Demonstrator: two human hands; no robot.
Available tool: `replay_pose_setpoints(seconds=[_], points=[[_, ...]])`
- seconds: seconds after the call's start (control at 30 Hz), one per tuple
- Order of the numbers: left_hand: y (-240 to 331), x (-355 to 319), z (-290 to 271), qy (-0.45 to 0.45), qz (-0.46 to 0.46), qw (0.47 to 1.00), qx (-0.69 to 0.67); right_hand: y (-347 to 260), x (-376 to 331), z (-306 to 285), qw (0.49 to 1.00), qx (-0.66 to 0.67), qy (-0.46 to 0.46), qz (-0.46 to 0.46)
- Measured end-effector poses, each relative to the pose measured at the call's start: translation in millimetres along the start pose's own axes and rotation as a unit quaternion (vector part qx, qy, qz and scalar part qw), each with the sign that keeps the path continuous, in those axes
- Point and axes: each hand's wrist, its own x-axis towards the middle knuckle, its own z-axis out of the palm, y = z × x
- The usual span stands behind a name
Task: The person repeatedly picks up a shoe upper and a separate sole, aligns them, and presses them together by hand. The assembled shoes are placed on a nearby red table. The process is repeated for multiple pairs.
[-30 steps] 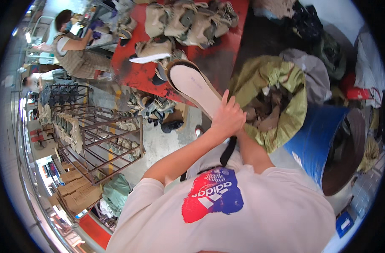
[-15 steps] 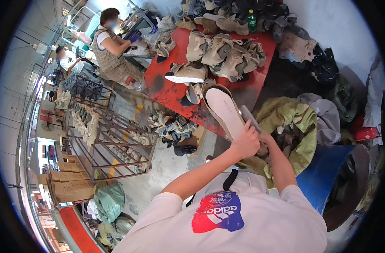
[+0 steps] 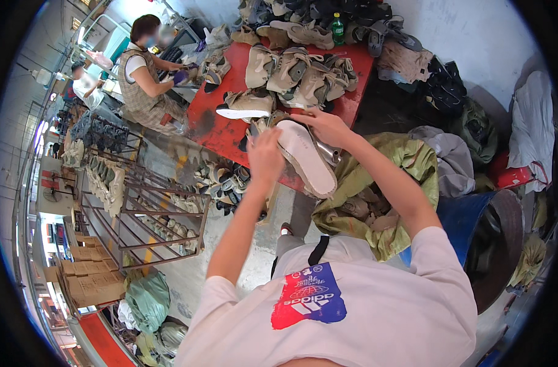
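Note:
I hold a beige shoe [image 3: 306, 160] with its white sole turned up, over the near edge of the red table [image 3: 213, 122]. My left hand [image 3: 265, 154] grips the shoe's left side. My right hand [image 3: 329, 126] closes over its far end. Several more beige shoes [image 3: 291, 70] are piled on the table behind it, and one with a white sole [image 3: 245, 107] lies on its side just beyond my hands.
An olive sack [image 3: 407, 165] of shoes sits open under my right arm, with a blue barrel [image 3: 468, 214] to its right. A seated co-worker [image 3: 146, 76] works at the table's far left. Metal racks [image 3: 150, 214] with shoes stand on the left. A green bottle [image 3: 337, 27] stands at the back.
My hands have spread apart: the left now holds the shoe's side and the right its far end. The shoe has swung in closer, lying more level.

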Motion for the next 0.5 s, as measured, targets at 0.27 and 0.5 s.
replay_pose_setpoints(seconds=[0.27,0.5], points=[[-57.2,42.2,21.9,-0.095,0.229,0.925,0.286,34.8,44.0,30.6,0.986,-0.118,-0.032,-0.115],[-63.8,2.4,86.4,-0.060,0.083,0.994,0.047,67.1,12.6,40.3,0.991,-0.051,0.024,-0.122]])
